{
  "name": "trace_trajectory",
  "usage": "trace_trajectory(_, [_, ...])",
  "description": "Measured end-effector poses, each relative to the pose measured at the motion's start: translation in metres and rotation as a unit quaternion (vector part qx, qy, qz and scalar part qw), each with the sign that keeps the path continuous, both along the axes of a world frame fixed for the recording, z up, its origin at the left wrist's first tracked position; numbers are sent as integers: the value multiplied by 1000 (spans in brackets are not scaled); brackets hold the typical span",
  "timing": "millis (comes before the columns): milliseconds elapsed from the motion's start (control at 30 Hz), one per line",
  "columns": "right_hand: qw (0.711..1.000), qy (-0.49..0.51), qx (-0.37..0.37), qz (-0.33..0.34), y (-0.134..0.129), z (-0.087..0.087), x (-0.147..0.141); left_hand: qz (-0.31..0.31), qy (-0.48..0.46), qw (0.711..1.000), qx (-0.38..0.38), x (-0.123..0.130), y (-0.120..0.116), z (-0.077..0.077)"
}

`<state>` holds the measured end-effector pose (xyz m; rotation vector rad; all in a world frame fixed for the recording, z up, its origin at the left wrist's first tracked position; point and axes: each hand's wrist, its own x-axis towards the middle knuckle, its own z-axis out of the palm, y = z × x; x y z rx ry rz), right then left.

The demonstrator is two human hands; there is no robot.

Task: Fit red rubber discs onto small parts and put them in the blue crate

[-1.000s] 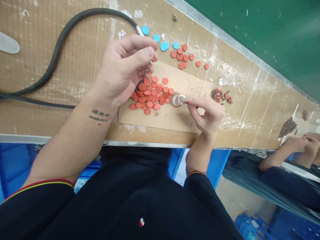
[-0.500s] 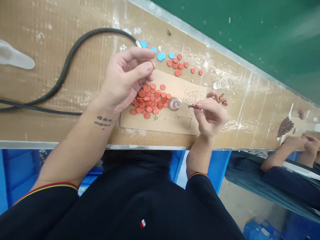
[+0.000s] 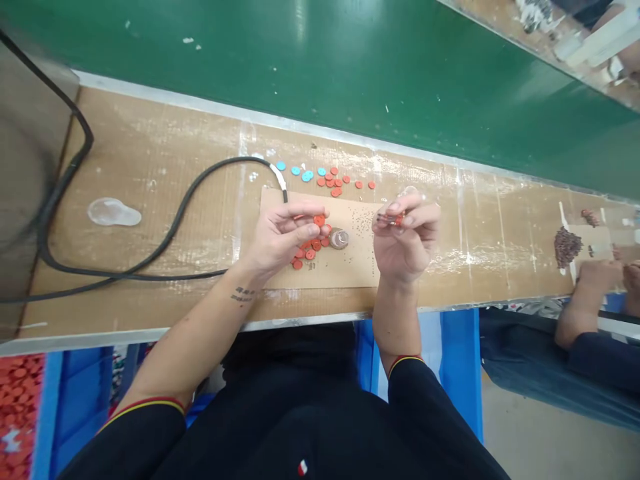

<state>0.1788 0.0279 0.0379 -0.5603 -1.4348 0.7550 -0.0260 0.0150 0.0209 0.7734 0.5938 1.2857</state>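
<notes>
My left hand (image 3: 283, 240) pinches a small red round disc with holes (image 3: 319, 220) between thumb and fingers. More red discs (image 3: 310, 254) lie in a pile on the cardboard sheet (image 3: 345, 277), partly hidden behind this hand. To the pile's right stands a small clear round container (image 3: 339, 239). My right hand (image 3: 407, 240) is raised over the sheet's right edge, its fingers closed on short red-and-dark wire pieces (image 3: 393, 219); how many I cannot tell. Tiny dark bits (image 3: 361, 217) are scattered on the sheet between the hands.
Blue discs (image 3: 307, 176) and several loose red discs (image 3: 338, 183) lie behind the sheet. A black cable with a white-banded end (image 3: 200, 180) loops across the left side. Further left is a translucent spoon-shaped piece (image 3: 114, 212). At right, another person's hands (image 3: 600, 275) work near a dark pile (image 3: 568, 248).
The head view has tilted and shifted, showing more bench at left. My left hand now shows a red disc at its fingertips. More red-and-dark wire shows in my right hand, raised from the sheet.
</notes>
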Motion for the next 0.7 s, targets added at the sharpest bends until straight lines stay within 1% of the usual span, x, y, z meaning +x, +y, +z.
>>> trace_trajectory(67, [1000, 11, 2, 8, -4, -5, -5, -11, -1, 1000, -9, 1, -1, 2])
trace_trajectory(167, [1000, 30, 1, 1, -9, -9, -8, -24, -5, 999, -21, 2, -3, 3])
trace_trajectory(267, [999, 45, -10, -5, -13, -10, -7, -26, -9, 999, -25, 3, -4, 3])
trace_trajectory(400, [998, 61, -30, 5, -13, -10, -6, -33, -4, 999, -37, 4, -5, 4])
trace_trajectory(567, [997, 59, -41, 7, -14, -11, -7, -40, -12, 999, -22, 6, -7, 5])
trace_trajectory(700, [997, 54, -62, 15, -17, -10, -11, -33, 8, 999, -29, 7, -8, 4])
